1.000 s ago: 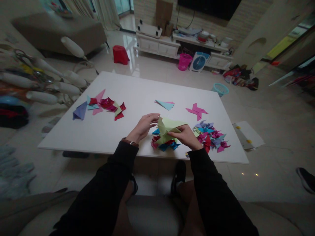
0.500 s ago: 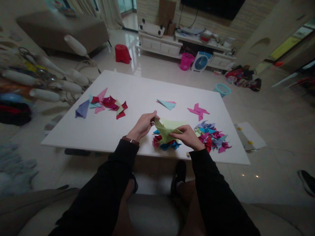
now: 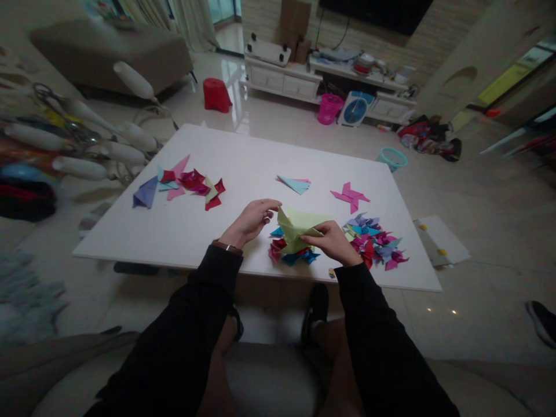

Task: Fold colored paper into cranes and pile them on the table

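Between my hands is a folded sheet of pale green paper (image 3: 306, 221), its left corner standing up in a point. My right hand (image 3: 332, 240) pinches the paper's lower right part between thumb and fingers. At the raised corner, my left hand (image 3: 254, 220) reaches out with its index finger stretched to the paper's edge, the other fingers loosely bent and not closed on it. Beneath the green paper lie red and blue folded paper pieces (image 3: 299, 258), partly covered by it. A heap of colourful origami pieces (image 3: 377, 240) rests beside my right hand.
On the white table (image 3: 243, 156) lie a pink paper pinwheel (image 3: 350, 197), a light blue folded paper (image 3: 295, 184) and a group of folded papers (image 3: 191, 180) at left. A lamp with white shades (image 3: 134, 81) stands by the left edge. A blue basket (image 3: 392, 157) sits beyond the table.
My left hand has loosened its pinch on the green paper's corner and shifted slightly left, index finger now stretched out. The paper's corner stands more upright. My right hand keeps its place.
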`<state>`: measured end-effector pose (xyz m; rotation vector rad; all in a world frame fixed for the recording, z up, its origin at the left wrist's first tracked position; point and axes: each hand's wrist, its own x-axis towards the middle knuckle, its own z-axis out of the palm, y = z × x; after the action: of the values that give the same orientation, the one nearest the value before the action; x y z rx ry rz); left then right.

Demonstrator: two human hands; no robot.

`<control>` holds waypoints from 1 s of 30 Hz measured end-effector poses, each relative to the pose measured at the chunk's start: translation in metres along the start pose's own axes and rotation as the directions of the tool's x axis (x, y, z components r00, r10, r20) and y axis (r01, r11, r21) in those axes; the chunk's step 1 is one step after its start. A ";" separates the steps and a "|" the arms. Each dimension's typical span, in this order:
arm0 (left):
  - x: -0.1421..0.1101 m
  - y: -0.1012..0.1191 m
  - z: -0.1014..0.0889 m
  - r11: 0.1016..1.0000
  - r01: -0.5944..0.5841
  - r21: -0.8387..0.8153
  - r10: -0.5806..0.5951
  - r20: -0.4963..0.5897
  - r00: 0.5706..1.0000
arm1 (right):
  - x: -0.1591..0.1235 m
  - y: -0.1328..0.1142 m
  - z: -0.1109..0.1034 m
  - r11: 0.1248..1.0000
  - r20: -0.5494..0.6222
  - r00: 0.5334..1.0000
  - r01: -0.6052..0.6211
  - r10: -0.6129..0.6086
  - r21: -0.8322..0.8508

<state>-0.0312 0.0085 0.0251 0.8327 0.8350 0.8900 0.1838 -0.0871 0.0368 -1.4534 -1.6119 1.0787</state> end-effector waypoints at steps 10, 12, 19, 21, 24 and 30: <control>0.001 -0.002 0.000 0.999 0.023 -0.026 -0.022 0.054 0.998 | 0.000 0.002 0.000 0.999 0.040 0.999 0.033 -0.032 -0.029; 0.002 -0.004 0.002 0.999 0.031 -0.026 -0.030 0.043 0.999 | 0.000 0.002 0.001 0.999 0.041 0.999 0.032 -0.031 -0.017; 0.002 -0.006 0.008 1.000 0.008 -0.030 -0.009 -0.050 0.999 | 0.001 0.000 0.004 1.000 0.026 1.000 -0.008 0.008 0.027; 0.003 -0.004 0.006 0.998 0.013 -0.064 -0.021 -0.125 0.992 | 0.001 -0.001 0.003 0.999 -0.015 0.999 -0.036 0.037 0.038; 0.003 0.000 0.001 0.996 0.047 -0.076 -0.060 -0.171 0.983 | 0.003 -0.001 0.002 0.987 -0.149 0.984 -0.079 0.100 0.144; 0.000 0.000 -0.001 0.988 0.155 0.012 -0.155 -0.018 0.988 | 0.010 0.010 0.000 0.862 -0.403 0.878 -0.024 0.260 0.506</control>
<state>-0.0317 0.0083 0.0245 0.7617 0.9089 0.7560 0.1870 -0.0767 0.0274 -1.3589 -0.8228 1.0281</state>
